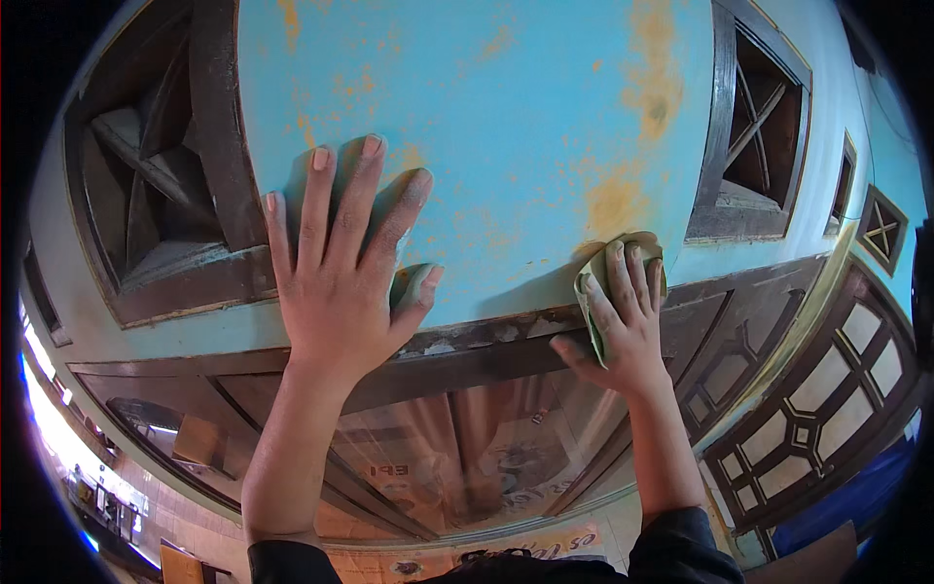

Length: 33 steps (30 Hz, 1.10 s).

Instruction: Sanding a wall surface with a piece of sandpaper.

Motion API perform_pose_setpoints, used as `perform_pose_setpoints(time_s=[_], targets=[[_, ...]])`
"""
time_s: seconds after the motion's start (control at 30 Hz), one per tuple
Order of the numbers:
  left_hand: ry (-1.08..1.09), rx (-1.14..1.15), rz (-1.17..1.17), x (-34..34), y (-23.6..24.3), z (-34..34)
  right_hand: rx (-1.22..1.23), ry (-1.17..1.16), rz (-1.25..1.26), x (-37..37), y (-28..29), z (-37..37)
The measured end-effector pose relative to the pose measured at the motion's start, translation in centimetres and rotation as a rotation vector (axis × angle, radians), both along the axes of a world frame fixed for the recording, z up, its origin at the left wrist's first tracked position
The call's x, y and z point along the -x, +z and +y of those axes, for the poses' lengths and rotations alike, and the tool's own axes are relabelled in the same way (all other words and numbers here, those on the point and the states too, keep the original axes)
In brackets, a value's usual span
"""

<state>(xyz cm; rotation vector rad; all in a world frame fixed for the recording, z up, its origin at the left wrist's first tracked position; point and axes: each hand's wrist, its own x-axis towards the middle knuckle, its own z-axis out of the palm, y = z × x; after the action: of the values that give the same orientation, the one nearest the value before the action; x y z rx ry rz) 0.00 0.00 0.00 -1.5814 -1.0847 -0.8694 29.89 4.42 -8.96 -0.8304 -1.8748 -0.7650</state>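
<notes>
My left hand [341,263] lies with fingers spread on the turquoise wall [467,117], which has patchy orange-tan marks, and its thumb points right near the lower edge. My right hand [623,307] presses a curled, pale green abrasive-looking sheet [650,243] to the wall's lower right, just above a dark wooden beam [486,331]. My fingers lie over the sheet, and part of it is hidden under them. Pale dust shows on the fingertips of both hands.
Dark-framed vents [156,185] [710,195] flank the turquoise panel. Below are glass panes [448,457] in dark wood. A panelled door or window [827,419] is at right, with a blue surface [837,501] below it. A bright opening and furniture show at lower left.
</notes>
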Motion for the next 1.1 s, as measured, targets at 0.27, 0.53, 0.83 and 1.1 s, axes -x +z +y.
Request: perform_pose_setpoints(time_s=[0.27,0.53,0.83,1.1], targets=[[0.014,0.008,0.007,-0.2,0.2,0.2,-0.168,-0.064,0.212,2.7,-0.8,1.0],[0.004,-0.002,0.002,-0.6,0.1,0.2,-0.061,-0.005,0.238,3.3,-0.2,0.2],[0.008,-0.013,-0.003,-0.5,-0.1,0.4,0.039,0.024,0.302,5.4,-1.4,-0.7],[0.003,-0.020,-0.008,-0.4,0.0,0.2,0.076,-0.068,0.247,6.4,-3.6,-1.2]])
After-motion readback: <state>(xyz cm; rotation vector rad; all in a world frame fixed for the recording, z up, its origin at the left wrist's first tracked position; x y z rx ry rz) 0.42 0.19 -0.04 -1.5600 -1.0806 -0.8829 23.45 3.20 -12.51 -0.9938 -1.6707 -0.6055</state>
